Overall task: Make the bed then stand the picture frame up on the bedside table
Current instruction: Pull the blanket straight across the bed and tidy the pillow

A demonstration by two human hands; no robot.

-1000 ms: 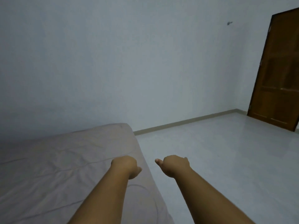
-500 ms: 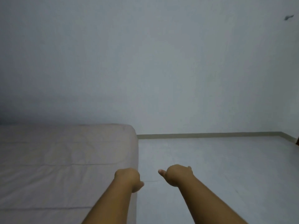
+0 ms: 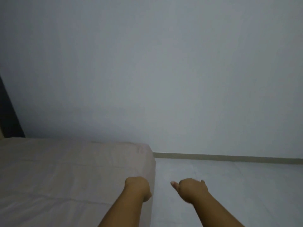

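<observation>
Head view: our left hand (image 3: 137, 188), fingers clenched, hovers over the right edge of the bed (image 3: 65, 174), which lies at lower left against the wall (image 3: 164, 79). Our right hand (image 3: 192, 189), clenched too with thumb out, is over the floor (image 3: 242, 182).

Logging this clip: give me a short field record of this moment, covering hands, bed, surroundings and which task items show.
left hand: fingers curled, nothing visible in it, in front of the bed's right edge
right hand: fingers curled, thumb pointing left, holds nothing, above the floor
bed: beige, lightly creased surface; no pillow or blanket in view
floor: pale, right of the bed
wall: plain, with a baseboard along its foot
not in view: picture frame, bedside table
</observation>
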